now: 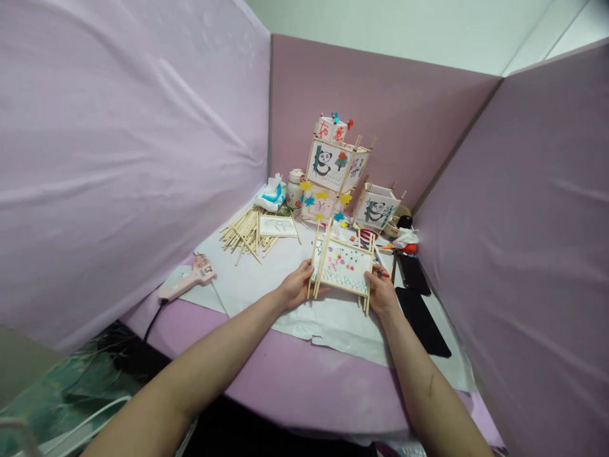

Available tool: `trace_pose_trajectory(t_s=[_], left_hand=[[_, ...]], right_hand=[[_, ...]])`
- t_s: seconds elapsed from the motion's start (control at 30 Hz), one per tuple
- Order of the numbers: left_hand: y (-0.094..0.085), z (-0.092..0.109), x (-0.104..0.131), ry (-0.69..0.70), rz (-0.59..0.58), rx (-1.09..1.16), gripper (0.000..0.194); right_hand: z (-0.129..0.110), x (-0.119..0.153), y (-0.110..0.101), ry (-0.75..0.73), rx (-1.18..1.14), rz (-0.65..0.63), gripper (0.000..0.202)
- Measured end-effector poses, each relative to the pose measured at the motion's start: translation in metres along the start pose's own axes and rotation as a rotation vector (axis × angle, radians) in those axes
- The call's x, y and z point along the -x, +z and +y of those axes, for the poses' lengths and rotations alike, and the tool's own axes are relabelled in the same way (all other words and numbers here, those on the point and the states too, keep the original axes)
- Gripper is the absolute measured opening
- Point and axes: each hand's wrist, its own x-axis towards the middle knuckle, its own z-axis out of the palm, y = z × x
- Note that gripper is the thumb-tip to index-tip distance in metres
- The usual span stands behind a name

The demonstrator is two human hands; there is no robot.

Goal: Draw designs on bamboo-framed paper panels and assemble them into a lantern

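Observation:
Between my hands is a small stick frame (343, 265) with white panels drawn with colored flowers and blue-green marks. My left hand (298, 285) grips its left edge by the upright sticks. The right edge is held by my right hand (380, 289), the thumb at the front. Behind the frame stands a tall stacked lantern (328, 166) with panda drawings and red characters, and to its right a smaller panda lantern (375, 208). A flat framed drawing (278, 226) lies beside a pile of wooden sticks (242, 235) at the left.
A pink glue gun (195, 277) with a black cord lies at the left edge. Two black flat objects, one at the front (422, 320) and one behind (413, 274), lie at the right. A white jar (295, 189) and tissues (273, 193) stand at the back left; pink partitions enclose the table.

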Motion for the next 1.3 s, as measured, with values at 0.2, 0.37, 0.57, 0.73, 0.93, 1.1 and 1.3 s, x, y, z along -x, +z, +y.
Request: trace_pose_trajectory(t_s=[0.2,0.37,0.57,0.73,0.93,1.1,1.3], left_hand=[[-0.002,-0.002,-0.003,-0.023,0.042,-0.002,0.022],[-0.001,-0.001,-0.003,-0.045,0.054,0.001,0.018],[0.002,0.0,-0.002,-0.061,0.066,-0.005,0.018],[0.004,0.003,0.001,-0.06,0.057,-0.002,0.024],[0.004,0.004,0.002,-0.063,0.056,0.003,0.022],[0.006,0.004,0.005,-0.067,0.047,0.007,0.032],[0.008,0.005,0.005,-0.055,0.071,0.005,0.03]], right_hand=[[0.0,0.003,0.001,-0.02,0.038,-0.018,0.049],[0.0,0.006,0.004,-0.019,0.07,-0.02,0.048],[0.003,0.006,0.005,-0.059,0.1,-0.018,0.045],[0.007,-0.001,0.0,-0.062,0.107,0.017,0.043],[0.009,0.001,0.001,-0.073,0.163,-0.007,0.042],[0.011,0.006,0.002,-0.094,0.26,-0.013,0.038],[0.014,0.005,-0.001,-0.153,0.352,0.016,0.034]])
